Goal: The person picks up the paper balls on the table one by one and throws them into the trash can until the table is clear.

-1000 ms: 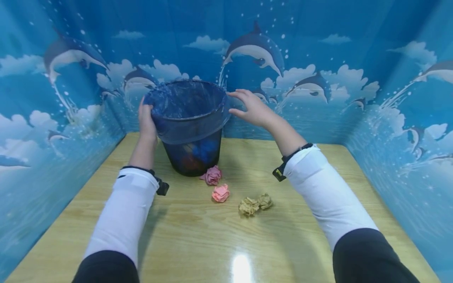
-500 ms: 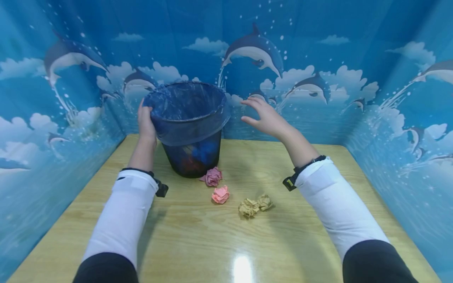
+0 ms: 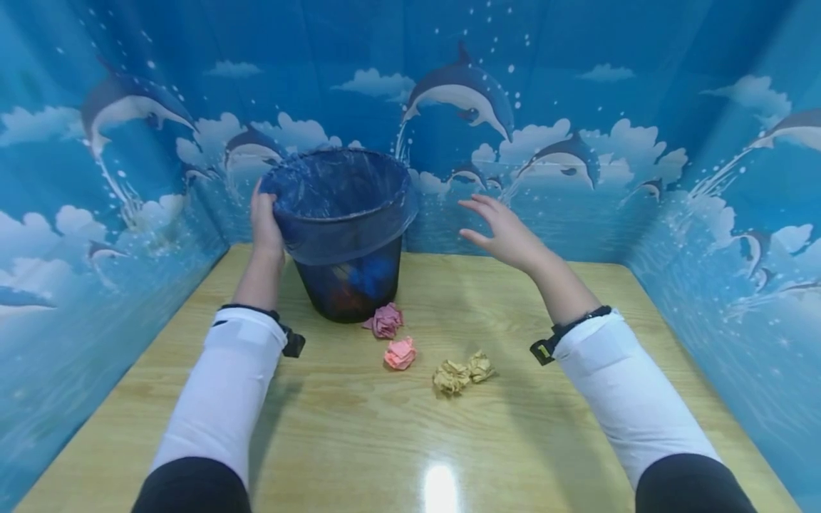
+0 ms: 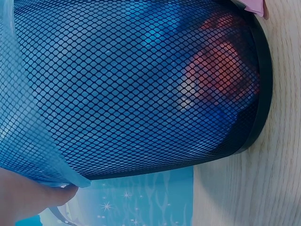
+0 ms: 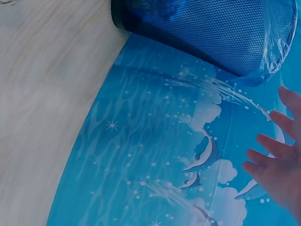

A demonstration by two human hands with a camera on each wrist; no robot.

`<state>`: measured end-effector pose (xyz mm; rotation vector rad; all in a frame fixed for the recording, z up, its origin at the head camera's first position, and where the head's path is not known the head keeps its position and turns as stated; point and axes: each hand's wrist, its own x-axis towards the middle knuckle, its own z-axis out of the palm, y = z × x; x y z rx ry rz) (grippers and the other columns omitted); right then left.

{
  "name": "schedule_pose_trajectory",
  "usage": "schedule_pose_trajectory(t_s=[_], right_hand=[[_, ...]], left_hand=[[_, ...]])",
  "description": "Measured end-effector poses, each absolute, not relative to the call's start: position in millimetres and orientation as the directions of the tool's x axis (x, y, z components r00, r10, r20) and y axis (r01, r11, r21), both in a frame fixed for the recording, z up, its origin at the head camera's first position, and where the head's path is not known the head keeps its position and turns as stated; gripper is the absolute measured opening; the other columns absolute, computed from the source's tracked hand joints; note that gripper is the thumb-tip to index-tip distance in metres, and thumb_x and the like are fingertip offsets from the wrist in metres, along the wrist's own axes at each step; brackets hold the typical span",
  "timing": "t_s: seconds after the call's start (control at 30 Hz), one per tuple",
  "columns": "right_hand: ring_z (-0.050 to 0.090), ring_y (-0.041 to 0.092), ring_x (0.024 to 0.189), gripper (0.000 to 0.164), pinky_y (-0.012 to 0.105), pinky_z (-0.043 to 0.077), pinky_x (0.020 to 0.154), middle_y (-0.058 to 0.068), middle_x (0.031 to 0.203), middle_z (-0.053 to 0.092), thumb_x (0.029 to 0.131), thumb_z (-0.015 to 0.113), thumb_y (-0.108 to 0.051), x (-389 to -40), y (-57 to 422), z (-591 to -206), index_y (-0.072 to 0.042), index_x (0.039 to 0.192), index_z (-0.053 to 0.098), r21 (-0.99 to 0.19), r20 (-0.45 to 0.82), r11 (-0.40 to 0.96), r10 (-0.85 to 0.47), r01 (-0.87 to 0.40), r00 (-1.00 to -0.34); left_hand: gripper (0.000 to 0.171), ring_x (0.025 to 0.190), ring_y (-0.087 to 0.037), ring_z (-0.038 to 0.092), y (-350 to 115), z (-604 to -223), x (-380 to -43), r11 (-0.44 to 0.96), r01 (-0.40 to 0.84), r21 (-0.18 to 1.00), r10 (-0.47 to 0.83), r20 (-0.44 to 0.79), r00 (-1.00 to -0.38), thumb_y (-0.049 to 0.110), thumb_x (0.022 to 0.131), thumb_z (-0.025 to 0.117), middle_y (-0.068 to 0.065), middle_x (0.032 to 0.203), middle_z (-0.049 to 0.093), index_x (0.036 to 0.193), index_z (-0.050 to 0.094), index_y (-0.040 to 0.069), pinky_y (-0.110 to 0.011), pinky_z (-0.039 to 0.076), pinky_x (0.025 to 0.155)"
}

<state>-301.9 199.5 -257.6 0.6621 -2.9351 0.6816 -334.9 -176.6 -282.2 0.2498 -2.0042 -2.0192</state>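
A black mesh wastebasket point(image 3: 346, 278) with a blue plastic liner point(image 3: 349, 239) folded over its rim stands at the back left of the table. My left hand point(image 3: 264, 221) grips the rim and liner on the left side; part of that hand is hidden behind the basket. In the left wrist view the thumb point(image 4: 37, 193) lies along the liner's edge. To the right of the basket, my right hand point(image 3: 507, 231) hangs in the air with fingers spread, holding nothing. Colourful crumpled pieces point(image 4: 218, 70) show through the mesh near the basket's bottom.
A mauve crumpled paper ball point(image 3: 386, 320) lies against the basket's foot, with a pink paper ball point(image 3: 400, 353) just in front. Two yellowish paper balls, one left point(image 3: 451, 377) and one right point(image 3: 480, 366), sit further right. Dolphin-printed curtains point(image 3: 551, 71) enclose the table's back and sides.
My right hand has moved away from the basket's right rim, to the right and a little down. My left hand keeps its place on the rim, and the paper balls stay put.
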Motion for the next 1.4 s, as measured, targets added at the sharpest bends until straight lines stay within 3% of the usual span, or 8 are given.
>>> schedule_pose_trajectory(t_s=[0.23,0.7,1.07,1.4], right_hand=[[0.014,0.040,0.147,0.062,0.060,0.017,0.115,0.016,0.161,0.017,0.098,0.056,-0.033,-292.4,209.2,-276.3,-0.016,0.152,0.031,-0.408,0.134,0.811,-0.400,-0.418,-0.907],[0.018,0.044,0.145,0.063,0.062,0.024,0.111,0.019,0.160,0.017,0.098,0.056,-0.033,-268.0,223.6,-312.5,-0.013,0.152,0.032,-0.371,0.067,0.826,-0.431,-0.424,-0.900],[0.029,0.047,0.139,0.058,0.061,0.026,0.111,0.026,0.153,0.030,0.094,0.062,-0.026,-247.4,228.1,-349.7,-0.006,0.146,0.042,-0.333,0.105,0.784,-0.521,-0.524,-0.847],[0.035,0.046,0.136,0.055,0.060,0.029,0.109,0.023,0.150,0.037,0.094,0.061,-0.029,-226.1,232.6,-373.0,-0.008,0.143,0.047,-0.349,0.059,0.755,-0.573,-0.554,-0.818]], left_hand=[[0.059,0.150,-0.011,0.002,-176.7,-281.6,-335.1,-0.005,0.059,0.998,-0.317,0.054,-0.947,0.034,0.098,0.025,0.011,0.163,0.002,0.156,0.012,0.034,-0.035,0.009,0.121],[0.061,0.150,-0.011,0.004,-176.8,-285.5,-335.0,0.024,0.119,0.993,-0.308,0.121,-0.944,0.039,0.098,0.026,0.010,0.163,0.005,0.157,0.011,0.030,-0.033,0.007,0.121],[0.061,0.150,-0.012,0.003,-178.4,-285.5,-333.9,0.013,0.105,0.994,-0.302,0.104,-0.947,0.038,0.098,0.026,0.010,0.163,0.004,0.157,0.010,0.030,-0.035,0.007,0.121],[0.061,0.150,-0.013,0.003,-177.6,-284.2,-334.6,0.013,0.089,0.996,-0.304,0.089,-0.948,0.038,0.098,0.026,0.010,0.163,0.003,0.156,0.010,0.032,-0.036,0.007,0.121]])
